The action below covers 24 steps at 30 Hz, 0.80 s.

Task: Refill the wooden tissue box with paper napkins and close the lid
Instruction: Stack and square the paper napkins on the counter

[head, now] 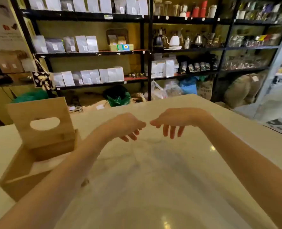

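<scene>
Standing at the left of the pale counter (178, 162), the wooden tissue box (26, 176) has its slotted lid (41, 123) raised upright; what looks like white paper lies inside. Both hands, the left hand (125, 125) and right hand (176, 120), hang empty, fingers loose, over mid-counter, 2 dark shelving units (145, 52) behind.

No legible text anywhere.

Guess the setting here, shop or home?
Likely a coffee shop's retail corner: black shelves of labelled pouches, kettles and brewing gear, burlap sacks on the floor behind the marble counter.
</scene>
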{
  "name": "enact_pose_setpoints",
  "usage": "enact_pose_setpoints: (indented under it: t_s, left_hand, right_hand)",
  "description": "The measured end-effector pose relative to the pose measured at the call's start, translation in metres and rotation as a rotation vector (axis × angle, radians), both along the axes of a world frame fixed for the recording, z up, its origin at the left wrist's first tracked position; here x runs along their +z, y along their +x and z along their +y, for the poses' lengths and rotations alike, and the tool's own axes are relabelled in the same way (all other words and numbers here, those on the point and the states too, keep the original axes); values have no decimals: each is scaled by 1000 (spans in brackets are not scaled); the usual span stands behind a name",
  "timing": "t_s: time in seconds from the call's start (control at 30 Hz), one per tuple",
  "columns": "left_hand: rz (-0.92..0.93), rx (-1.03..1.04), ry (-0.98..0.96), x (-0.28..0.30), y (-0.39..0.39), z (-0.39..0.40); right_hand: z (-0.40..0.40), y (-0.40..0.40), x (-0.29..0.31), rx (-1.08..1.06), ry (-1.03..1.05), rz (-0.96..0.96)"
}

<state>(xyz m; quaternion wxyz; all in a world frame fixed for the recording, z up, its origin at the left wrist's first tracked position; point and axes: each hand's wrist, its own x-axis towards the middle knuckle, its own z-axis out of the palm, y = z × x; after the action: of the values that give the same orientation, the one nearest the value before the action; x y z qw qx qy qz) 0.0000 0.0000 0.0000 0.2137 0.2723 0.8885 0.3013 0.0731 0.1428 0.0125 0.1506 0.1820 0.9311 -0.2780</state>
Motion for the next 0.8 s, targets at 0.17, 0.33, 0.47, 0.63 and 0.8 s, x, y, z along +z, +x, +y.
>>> enact_pose_setpoints:
  t_s: [0.17, 0.33, 0.47, 0.63, 0.8]
  left_hand:
    - [428, -250, -72, -48, 7, -1]
    - [707, -267, 26, -91, 1, -8]
    - [863, -267, -30, -102, 2, -11]
    - [874, -271, 45, -106, 2, -9]
    - [677, -238, 174, -101, 4, -10]
  right_hand:
    - [9, 11, -49, -2, 84, 172]
    - [12, 24, -80, -38, 167, 371]
    - [11, 24, -88, -1, 247, 422]
    - [12, 25, -91, 36, 296, 435]
    - [11, 24, -92, 44, 277, 483]
